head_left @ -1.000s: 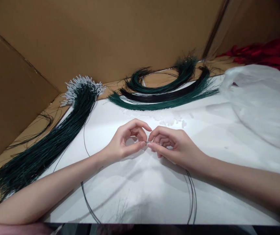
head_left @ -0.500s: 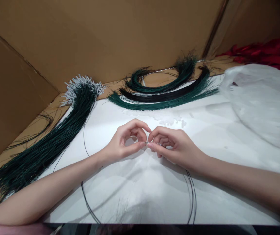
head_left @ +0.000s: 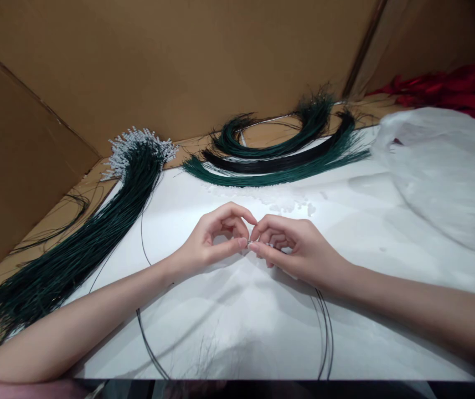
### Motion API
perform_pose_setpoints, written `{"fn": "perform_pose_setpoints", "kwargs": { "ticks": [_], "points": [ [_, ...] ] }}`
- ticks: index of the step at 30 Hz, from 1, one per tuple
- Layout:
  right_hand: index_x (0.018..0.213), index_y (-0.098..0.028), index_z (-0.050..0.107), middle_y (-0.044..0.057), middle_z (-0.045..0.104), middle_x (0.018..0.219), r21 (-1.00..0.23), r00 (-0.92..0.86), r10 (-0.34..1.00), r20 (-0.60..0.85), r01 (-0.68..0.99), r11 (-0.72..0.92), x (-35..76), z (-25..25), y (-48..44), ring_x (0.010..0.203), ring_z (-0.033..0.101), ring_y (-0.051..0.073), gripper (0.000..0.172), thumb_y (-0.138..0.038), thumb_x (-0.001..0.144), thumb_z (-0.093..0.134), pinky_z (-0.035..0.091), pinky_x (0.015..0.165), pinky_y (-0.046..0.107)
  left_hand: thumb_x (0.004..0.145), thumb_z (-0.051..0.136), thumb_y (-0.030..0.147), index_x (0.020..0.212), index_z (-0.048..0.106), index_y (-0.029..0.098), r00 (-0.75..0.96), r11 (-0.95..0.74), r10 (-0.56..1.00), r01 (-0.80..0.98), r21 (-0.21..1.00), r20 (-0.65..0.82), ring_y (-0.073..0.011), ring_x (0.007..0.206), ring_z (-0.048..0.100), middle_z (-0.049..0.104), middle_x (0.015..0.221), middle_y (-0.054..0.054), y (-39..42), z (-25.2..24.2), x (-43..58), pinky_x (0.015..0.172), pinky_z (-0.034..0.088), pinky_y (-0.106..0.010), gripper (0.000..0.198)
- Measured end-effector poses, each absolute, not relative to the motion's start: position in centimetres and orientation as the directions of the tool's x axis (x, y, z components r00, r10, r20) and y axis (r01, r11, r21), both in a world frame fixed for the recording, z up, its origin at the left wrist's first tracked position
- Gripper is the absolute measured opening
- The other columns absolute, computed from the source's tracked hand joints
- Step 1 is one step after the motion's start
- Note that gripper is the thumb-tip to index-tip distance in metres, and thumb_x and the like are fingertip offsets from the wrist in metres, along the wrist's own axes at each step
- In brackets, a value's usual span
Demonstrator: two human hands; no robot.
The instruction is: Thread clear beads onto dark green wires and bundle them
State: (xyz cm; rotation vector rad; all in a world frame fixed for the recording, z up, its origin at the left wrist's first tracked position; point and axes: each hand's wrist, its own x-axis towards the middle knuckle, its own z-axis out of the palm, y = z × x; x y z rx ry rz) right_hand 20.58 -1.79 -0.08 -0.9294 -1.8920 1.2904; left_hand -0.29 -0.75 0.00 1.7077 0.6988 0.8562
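Over the middle of the white tabletop, my left hand (head_left: 223, 235) and my right hand (head_left: 289, 244) meet thumb to thumb. Both pinch thin dark wires, of which only a very short bit shows between the fingertips. Small whitish beads seem to sit on the wires inside my right fingers, mostly hidden. Lengths of dark wire (head_left: 326, 335) come out below my right wrist and hang over the front edge. More dark wire (head_left: 148, 346) curves out from under my left forearm. Small white beads (head_left: 287, 206) lie scattered just beyond my hands.
A long bundle of green wires (head_left: 108, 233) with white beaded tips (head_left: 125, 149) lies at left. Curved bundles of green and black wire (head_left: 279, 165) rest at the back. A clear plastic bag (head_left: 449, 172) covers the right side, with red material (head_left: 453, 88) behind. Cardboard walls (head_left: 204, 61) stand around.
My hands stay in nearly the same place. The fingertips have drawn slightly closer together, and less wire shows between them.
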Motion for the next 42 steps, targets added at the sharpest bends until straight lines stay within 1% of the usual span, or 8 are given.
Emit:
{"fn": "perform_pose_setpoints", "kwargs": {
  "ticks": [6, 14, 19, 24, 30, 35, 42],
  "points": [
    [0.085, -0.018, 0.059, -0.001, 0.059, 0.065, -0.940, -0.530, 0.837, 0.137, 0.198, 0.279, 20.60, -0.14, -1.89, 0.056, 0.056, 0.011, 0.009, -0.026, 0.087, 0.061, 0.041, 0.054, 0.024, 0.085, 0.068, 0.024, 0.109, 0.058, 0.017, 0.551, -0.285, 0.808, 0.060, 0.957, 0.207, -0.0130, 0.071, 0.063, 0.065, 0.078, -0.003, -0.83, -0.12, -0.23, 0.068, 0.049, -0.024, 0.026],
    [0.084, -0.017, 0.059, -0.002, 0.056, 0.065, -0.935, -0.529, 0.832, 0.166, 0.185, 0.304, 20.54, -0.03, -1.97, 0.056, 0.050, 0.010, 0.009, -0.026, 0.087, 0.060, 0.039, 0.051, 0.022, 0.086, 0.067, 0.023, 0.109, 0.058, 0.018, 0.558, -0.299, 0.803, 0.071, 0.952, 0.211, -0.0124, 0.070, 0.063, 0.064, 0.078, -0.002, -0.82, 0.04, -0.28, 0.068, 0.049, -0.024, 0.025],
    [0.085, -0.016, 0.058, 0.001, 0.061, 0.069, -0.949, -0.535, 0.838, 0.111, 0.194, 0.249, 20.59, 0.44, -2.04, 0.057, 0.056, 0.011, 0.005, -0.020, 0.086, 0.054, 0.043, 0.053, 0.024, 0.085, 0.067, 0.022, 0.109, 0.058, 0.017, 0.548, -0.286, 0.812, 0.076, 0.955, 0.200, -0.0125, 0.071, 0.062, 0.065, 0.078, -0.003, -0.83, 0.01, -0.21, 0.068, 0.048, -0.023, 0.026],
    [0.087, -0.016, 0.058, 0.002, 0.063, 0.069, -0.953, -0.543, 0.834, 0.101, 0.188, 0.238, 20.65, 0.55, -1.98, 0.057, 0.059, 0.013, 0.008, -0.016, 0.083, 0.052, 0.045, 0.055, 0.025, 0.085, 0.067, 0.022, 0.109, 0.059, 0.018, 0.550, -0.283, 0.810, 0.063, 0.957, 0.203, -0.0127, 0.071, 0.062, 0.065, 0.078, -0.003, -0.87, -0.07, -0.27, 0.068, 0.048, -0.023, 0.026],
    [0.088, -0.016, 0.058, 0.002, 0.063, 0.069, -0.957, -0.539, 0.837, 0.098, 0.180, 0.228, 20.65, 0.61, -2.09, 0.057, 0.058, 0.013, 0.008, -0.016, 0.084, 0.051, 0.044, 0.054, 0.025, 0.086, 0.067, 0.020, 0.109, 0.059, 0.018, 0.557, -0.288, 0.804, 0.062, 0.956, 0.206, -0.0122, 0.073, 0.063, 0.066, 0.079, -0.002, -0.81, -0.07, -0.39, 0.070, 0.048, -0.024, 0.025],
    [0.088, -0.015, 0.059, 0.003, 0.063, 0.071, -0.961, -0.536, 0.840, 0.090, 0.175, 0.215, 20.66, 0.60, -2.17, 0.059, 0.058, 0.014, 0.008, -0.016, 0.085, 0.052, 0.046, 0.055, 0.026, 0.086, 0.067, 0.020, 0.109, 0.059, 0.018, 0.559, -0.291, 0.803, 0.061, 0.955, 0.209, -0.0118, 0.073, 0.063, 0.065, 0.080, -0.002, -0.73, -0.09, -0.37, 0.070, 0.049, -0.024, 0.025],
    [0.088, -0.016, 0.058, 0.001, 0.061, 0.069, -0.968, -0.539, 0.837, 0.092, 0.147, 0.201, 20.68, 0.46, -2.17, 0.054, 0.056, 0.012, 0.007, -0.015, 0.086, 0.052, 0.045, 0.054, 0.025, 0.086, 0.067, 0.019, 0.110, 0.059, 0.017, 0.563, -0.290, 0.799, 0.052, 0.956, 0.211, -0.0112, 0.072, 0.062, 0.065, 0.079, -0.002, -0.72, -0.02, -0.33, 0.070, 0.049, -0.023, 0.025]
  ]
}}
